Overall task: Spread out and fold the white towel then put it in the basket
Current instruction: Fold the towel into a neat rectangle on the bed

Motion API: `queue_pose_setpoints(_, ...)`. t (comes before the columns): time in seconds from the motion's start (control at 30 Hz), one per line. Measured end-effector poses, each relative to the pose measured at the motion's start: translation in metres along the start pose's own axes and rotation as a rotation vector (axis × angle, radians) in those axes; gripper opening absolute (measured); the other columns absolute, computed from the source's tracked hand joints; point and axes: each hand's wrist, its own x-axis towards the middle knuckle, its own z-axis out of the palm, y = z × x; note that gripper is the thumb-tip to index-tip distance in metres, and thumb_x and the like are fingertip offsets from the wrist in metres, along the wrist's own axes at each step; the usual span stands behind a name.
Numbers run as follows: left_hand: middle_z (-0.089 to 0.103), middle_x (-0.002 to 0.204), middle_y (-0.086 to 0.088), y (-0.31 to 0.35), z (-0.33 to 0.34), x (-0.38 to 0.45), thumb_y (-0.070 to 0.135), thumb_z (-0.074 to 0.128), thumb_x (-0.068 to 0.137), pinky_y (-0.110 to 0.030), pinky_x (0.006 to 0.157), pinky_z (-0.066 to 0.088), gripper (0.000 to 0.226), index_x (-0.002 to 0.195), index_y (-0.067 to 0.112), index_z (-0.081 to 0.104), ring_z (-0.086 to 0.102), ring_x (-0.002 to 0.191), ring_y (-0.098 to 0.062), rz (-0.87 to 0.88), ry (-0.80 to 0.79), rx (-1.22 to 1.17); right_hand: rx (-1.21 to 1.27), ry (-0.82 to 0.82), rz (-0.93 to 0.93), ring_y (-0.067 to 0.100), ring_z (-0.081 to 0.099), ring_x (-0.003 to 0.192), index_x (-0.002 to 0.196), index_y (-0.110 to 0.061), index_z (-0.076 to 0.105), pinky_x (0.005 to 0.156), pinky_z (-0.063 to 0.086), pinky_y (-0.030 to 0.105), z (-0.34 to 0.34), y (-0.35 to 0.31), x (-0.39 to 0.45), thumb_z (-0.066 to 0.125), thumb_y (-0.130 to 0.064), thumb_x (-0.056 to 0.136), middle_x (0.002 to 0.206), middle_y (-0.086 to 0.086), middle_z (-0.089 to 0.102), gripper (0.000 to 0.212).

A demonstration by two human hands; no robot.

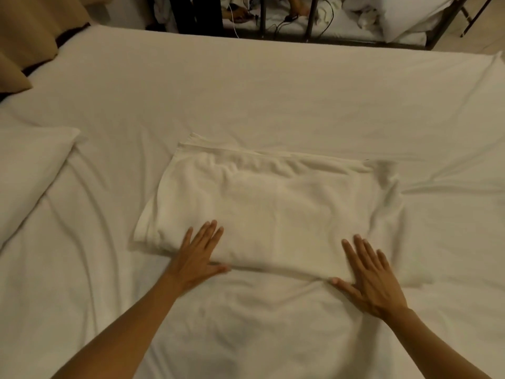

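Observation:
The white towel [273, 209] lies folded into a wide rectangle in the middle of the white bed sheet [246, 91]. My left hand [198, 254] rests flat on the towel's near left edge, fingers stretched and close together, thumb along the fold. My right hand [373, 277] presses flat on the near right edge, fingers spread. Neither hand grips the cloth. No basket is in view.
A white pillow [32, 170] lies at the left of the bed. Beige curtain [24, 39] hangs at the far left. Beyond the bed's far edge stands a metal-framed bed [311, 20] with cables and bedding.

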Motion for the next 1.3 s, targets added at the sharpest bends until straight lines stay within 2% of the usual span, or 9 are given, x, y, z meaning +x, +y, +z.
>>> queue_pose_setpoints(0.1, 0.054, 0.139, -0.013, -0.012, -0.003, -0.003, 0.038, 0.071, 0.071, -0.051, 0.098, 0.042, 0.076, 0.136, 0.011, 0.04, 0.058, 0.122, -0.029, -0.007, 0.058, 0.074, -0.094, 0.029, -0.083, 0.032, 0.027, 0.141, 0.152, -0.027, 0.001, 0.11, 0.031, 0.049, 0.004, 0.014, 0.0, 0.039, -0.067, 0.082, 0.156, 0.012, 0.019, 0.089)
queue_pose_setpoints(0.13, 0.056, 0.137, -0.013, -0.014, -0.006, -0.005, 0.019, 0.073, 0.066, -0.052, 0.094, 0.047, 0.077, 0.135, 0.011, 0.04, 0.06, 0.12, -0.031, -0.018, 0.058, 0.094, -0.105, 0.033, -0.082, 0.036, 0.035, 0.137, 0.152, -0.028, 0.003, 0.106, 0.035, 0.05, 0.004, 0.019, 0.001, 0.052, -0.055, 0.08, 0.154, 0.014, 0.027, 0.092)
queue_pose_setpoints(0.2, 0.059, 0.133, -0.015, -0.019, -0.01, -0.01, 0.004, 0.049, 0.072, -0.052, 0.086, 0.052, 0.062, 0.134, 0.01, 0.048, 0.064, 0.114, -0.033, -0.046, 0.094, 0.147, -0.105, 0.05, -0.022, 0.04, 0.041, 0.133, 0.151, -0.028, 0.01, 0.103, 0.038, 0.052, 0.003, 0.028, 0.003, 0.073, -0.028, 0.07, 0.15, 0.017, 0.034, 0.102)
queue_pose_setpoints(0.3, 0.064, 0.125, -0.02, -0.023, -0.008, -0.008, 0.0, 0.028, 0.074, -0.051, 0.074, 0.056, 0.061, 0.124, 0.003, 0.062, 0.07, 0.101, -0.035, -0.105, 0.094, 0.174, -0.096, 0.075, 0.09, 0.041, 0.03, 0.138, 0.15, -0.026, 0.011, 0.111, 0.028, 0.05, -0.002, 0.034, 0.003, 0.063, -0.013, 0.081, 0.153, 0.018, 0.028, 0.088)
queue_pose_setpoints(0.43, 0.015, 0.159, -0.015, -0.01, -0.012, -0.014, -0.009, 0.03, 0.091, -0.05, 0.112, 0.029, 0.065, 0.151, 0.006, 0.013, 0.027, 0.144, -0.033, -0.155, 0.081, 0.028, -0.064, 0.113, 0.155, 0.038, 0.025, 0.14, 0.151, -0.025, 0.015, 0.113, 0.024, 0.048, -0.003, 0.027, -0.004, 0.048, -0.004, 0.086, 0.155, 0.014, 0.025, 0.076)
queue_pose_setpoints(0.53, 0.002, 0.162, -0.009, 0.0, -0.013, -0.034, -0.011, 0.029, 0.092, -0.045, 0.117, 0.019, 0.07, 0.153, 0.011, 0.002, 0.013, 0.148, -0.028, -0.194, 0.077, -0.03, -0.04, 0.157, 0.195, 0.034, 0.024, 0.142, 0.152, -0.024, 0.015, 0.114, 0.023, 0.046, -0.001, 0.021, -0.026, 0.042, -0.002, 0.087, 0.156, 0.011, 0.023, 0.073)
queue_pose_setpoints(1.1, -0.002, 0.162, -0.002, 0.097, 0.027, -0.239, -0.013, 0.029, 0.09, -0.04, 0.119, 0.017, 0.075, 0.152, 0.015, -0.004, 0.01, 0.149, -0.022, -0.201, 0.012, -0.18, 0.02, 0.102, 0.206, 0.032, 0.032, 0.14, 0.15, -0.026, 0.023, 0.111, 0.033, 0.045, 0.031, 0.027, -0.25, 0.051, 0.009, 0.075, 0.152, 0.01, 0.033, 0.087)
queue_pose_setpoints(1.2, 0.008, 0.161, -0.006, 0.119, 0.042, -0.28, -0.017, 0.032, 0.086, -0.043, 0.117, 0.022, 0.076, 0.152, 0.012, 0.007, 0.017, 0.148, -0.026, -0.207, 0.028, -0.229, 0.025, 0.046, 0.219, 0.032, 0.032, 0.14, 0.15, -0.026, 0.021, 0.11, 0.034, 0.044, 0.045, 0.027, -0.299, 0.054, 0.009, 0.073, 0.152, 0.01, 0.034, 0.09)
queue_pose_setpoints(1.3, 0.037, 0.151, -0.014, 0.132, 0.06, -0.315, -0.024, 0.049, 0.072, -0.05, 0.102, 0.043, 0.081, 0.145, 0.006, 0.034, 0.046, 0.133, -0.036, -0.185, 0.064, -0.187, 0.045, -0.02, 0.244, 0.031, 0.03, 0.141, 0.15, -0.026, 0.018, 0.111, 0.032, 0.043, 0.062, 0.023, -0.343, 0.054, 0.008, 0.074, 0.154, 0.009, 0.031, 0.09)
